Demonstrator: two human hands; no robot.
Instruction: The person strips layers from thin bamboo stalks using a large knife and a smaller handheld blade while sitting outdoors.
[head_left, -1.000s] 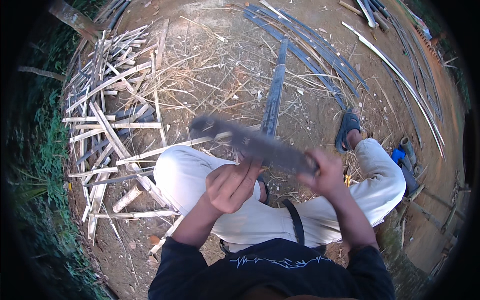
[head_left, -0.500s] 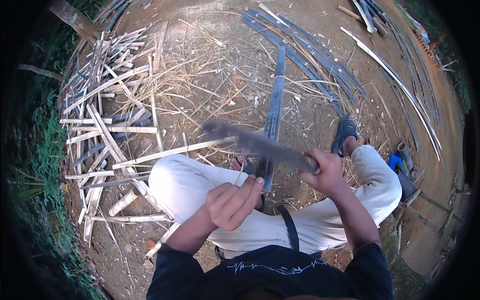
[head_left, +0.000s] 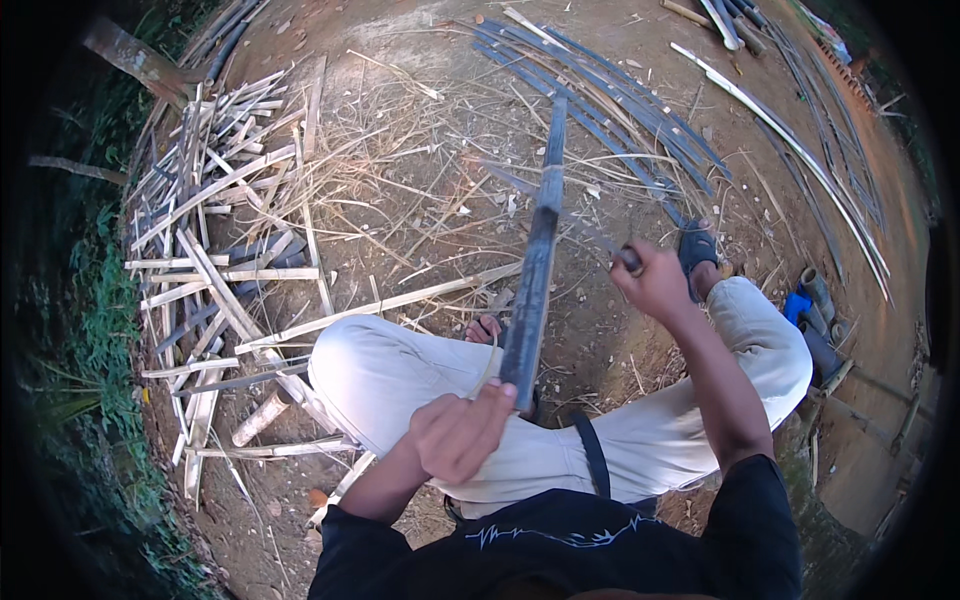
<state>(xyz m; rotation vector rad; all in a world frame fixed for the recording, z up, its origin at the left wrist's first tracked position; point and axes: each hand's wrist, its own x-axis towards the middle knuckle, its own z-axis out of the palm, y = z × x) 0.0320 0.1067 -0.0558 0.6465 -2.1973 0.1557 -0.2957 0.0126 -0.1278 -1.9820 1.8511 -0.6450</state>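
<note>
Left hand [head_left: 463,433] looks pinched onto the near end of the strip [head_left: 532,300] between the legs [head_left: 400,360], right hand [head_left: 655,285] is curled snug round the knife [head_left: 630,262], so I'd keep cuts shallow from my end, left fingers [head_left: 490,408] well clear.

Stick pile [head_left: 208,272] left of bamboo strip [head_left: 530,310]

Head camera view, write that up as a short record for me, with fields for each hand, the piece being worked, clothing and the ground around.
Left hand: at the near end of a dark strip
Right hand: gripping a tool handle; blade blurred
Workpiece: the dark strip, long, pointing away from the person
Clothing: pale trousers, dark top
Ground left: pile of pale strips
</note>
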